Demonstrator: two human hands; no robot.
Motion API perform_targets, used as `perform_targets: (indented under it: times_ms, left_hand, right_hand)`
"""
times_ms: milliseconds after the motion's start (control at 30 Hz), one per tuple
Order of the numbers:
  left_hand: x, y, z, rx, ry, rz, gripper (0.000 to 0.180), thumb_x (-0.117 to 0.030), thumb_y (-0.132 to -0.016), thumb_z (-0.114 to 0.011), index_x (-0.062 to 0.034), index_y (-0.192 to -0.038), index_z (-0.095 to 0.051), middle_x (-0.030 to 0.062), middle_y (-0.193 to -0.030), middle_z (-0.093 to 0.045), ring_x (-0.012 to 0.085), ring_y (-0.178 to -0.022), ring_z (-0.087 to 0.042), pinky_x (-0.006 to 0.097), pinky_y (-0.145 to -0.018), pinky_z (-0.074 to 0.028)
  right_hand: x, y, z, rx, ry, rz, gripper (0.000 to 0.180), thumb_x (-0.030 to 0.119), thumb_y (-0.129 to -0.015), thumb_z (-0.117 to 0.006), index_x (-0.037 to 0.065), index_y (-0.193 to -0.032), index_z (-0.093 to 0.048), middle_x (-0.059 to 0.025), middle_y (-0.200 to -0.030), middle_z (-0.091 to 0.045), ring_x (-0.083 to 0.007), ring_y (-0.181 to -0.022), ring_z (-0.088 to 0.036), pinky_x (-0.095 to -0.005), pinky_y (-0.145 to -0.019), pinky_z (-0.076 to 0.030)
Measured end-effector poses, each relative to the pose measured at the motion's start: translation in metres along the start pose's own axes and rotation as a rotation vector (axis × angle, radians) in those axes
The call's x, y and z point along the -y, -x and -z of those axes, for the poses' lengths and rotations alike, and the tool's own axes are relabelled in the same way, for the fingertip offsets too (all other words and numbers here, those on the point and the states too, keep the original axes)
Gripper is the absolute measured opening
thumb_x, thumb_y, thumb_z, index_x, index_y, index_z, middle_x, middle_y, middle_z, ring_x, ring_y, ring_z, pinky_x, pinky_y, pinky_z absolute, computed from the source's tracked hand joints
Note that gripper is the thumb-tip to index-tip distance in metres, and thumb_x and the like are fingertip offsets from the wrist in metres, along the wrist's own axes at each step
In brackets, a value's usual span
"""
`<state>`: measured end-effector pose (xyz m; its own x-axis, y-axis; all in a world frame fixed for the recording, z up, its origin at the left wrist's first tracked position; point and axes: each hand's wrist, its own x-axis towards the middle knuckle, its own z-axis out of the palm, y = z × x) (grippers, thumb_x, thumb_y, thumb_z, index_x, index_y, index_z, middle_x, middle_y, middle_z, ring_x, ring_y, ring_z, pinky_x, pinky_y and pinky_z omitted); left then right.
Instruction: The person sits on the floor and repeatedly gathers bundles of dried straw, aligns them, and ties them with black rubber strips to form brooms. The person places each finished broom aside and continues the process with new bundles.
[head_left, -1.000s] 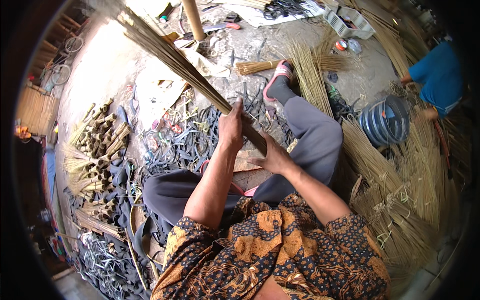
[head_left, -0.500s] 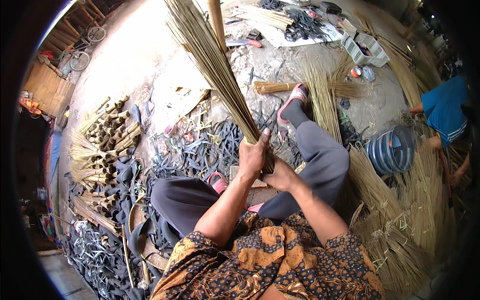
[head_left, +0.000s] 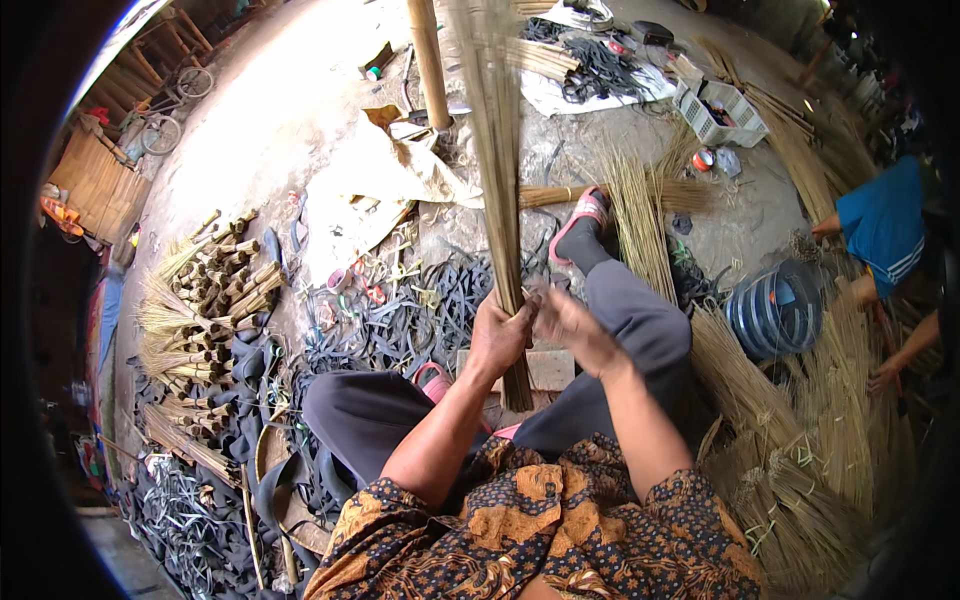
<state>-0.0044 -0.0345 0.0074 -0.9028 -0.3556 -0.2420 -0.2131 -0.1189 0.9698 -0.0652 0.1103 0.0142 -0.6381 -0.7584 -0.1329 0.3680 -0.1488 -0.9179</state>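
Observation:
My left hand (head_left: 500, 335) is closed around a long bundle of thin broom sticks (head_left: 497, 190), held nearly upright between my knees. The thick butt end pokes out below my fist, in front of a small wooden block (head_left: 548, 371). The bundle's upper end fans out past the top edge and is blurred. Just right of the bundle is my right hand (head_left: 580, 335), turned toward it. Motion smears its fingers, so whether they touch the sticks is unclear. Black rubber strips (head_left: 400, 310) lie heaped on the ground before my legs.
Several short tied stick bundles (head_left: 215, 300) are piled at left. Loose sticks (head_left: 840, 400) and a clear ribbed tub (head_left: 775, 310) lie at right, near a co-worker in a blue garment (head_left: 880, 225). Farther off are a bamboo post (head_left: 428, 65) and a white crate (head_left: 718, 115).
The stick bundle has swung from leaning left to nearly upright. My right hand has moved from the bundle's lower end up to beside my left fist.

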Motion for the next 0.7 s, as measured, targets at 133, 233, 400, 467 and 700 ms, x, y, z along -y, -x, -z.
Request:
perform_targets:
  times_ms: [133,233,400,467,700]
  left_hand:
    - [0.0,0.012,-0.008,0.273,-0.13,-0.022,0.017,-0.016,-0.095,-0.071,-0.004,-0.097,-0.058,-0.001,-0.068,-0.059,0.0097,-0.053,-0.053,0.03,-0.05,-0.044]
    - [0.0,0.014,-0.014,0.373,-0.157,0.001,0.02,-0.016,-0.09,-0.073,-0.0012,-0.095,-0.06,0.0027,-0.07,-0.062,0.0102,-0.058,-0.057,0.03,-0.054,-0.048]
    - [0.003,0.021,-0.016,0.331,-0.272,-0.045,0.026,-0.02,-0.09,-0.082,-0.0038,-0.093,-0.062,0.0012,-0.072,-0.066,0.0128,-0.059,-0.061,0.027,-0.056,-0.05]
    - [-0.001,0.019,-0.005,0.507,-0.076,0.125,0.024,-0.019,-0.091,-0.081,-0.0051,-0.09,-0.061,0.0012,-0.069,-0.065,0.0125,-0.055,-0.06,0.027,-0.052,-0.05]
    - [-0.013,0.024,-0.005,0.526,-0.006,0.229,0.023,-0.02,-0.095,-0.075,-0.0017,-0.104,-0.064,0.0043,-0.076,-0.067,0.0119,-0.058,-0.063,0.026,-0.057,-0.052]
  right_hand:
    - [0.026,-0.032,-0.006,-0.177,0.071,0.307,0.076,0.041,-0.088,-0.085,-0.001,-0.139,-0.048,-0.0129,-0.122,-0.061,-0.0217,-0.11,-0.062,-0.0384,-0.098,-0.053]
    - [0.032,-0.037,-0.013,-0.335,-0.271,0.077,0.031,0.034,-0.094,-0.08,0.007,-0.101,-0.066,0.0037,-0.065,-0.054,-0.0099,-0.049,-0.053,-0.0285,-0.049,-0.051]
    - [0.046,-0.036,-0.014,-0.478,-0.205,0.163,0.033,0.027,-0.095,-0.078,0.005,-0.118,-0.067,0.0041,-0.066,-0.054,-0.0089,-0.05,-0.054,-0.0288,-0.051,-0.052]
    - [0.048,-0.032,-0.014,-0.328,-0.34,0.204,0.047,0.03,-0.094,-0.079,0.005,-0.131,-0.062,0.0023,-0.071,-0.058,-0.0119,-0.056,-0.06,-0.0302,-0.056,-0.054]
    - [0.029,-0.029,-0.009,-0.303,-0.417,0.014,0.025,0.025,-0.102,-0.068,0.006,-0.119,-0.069,0.0075,-0.058,-0.043,-0.0062,-0.044,-0.043,-0.0268,-0.047,-0.043]
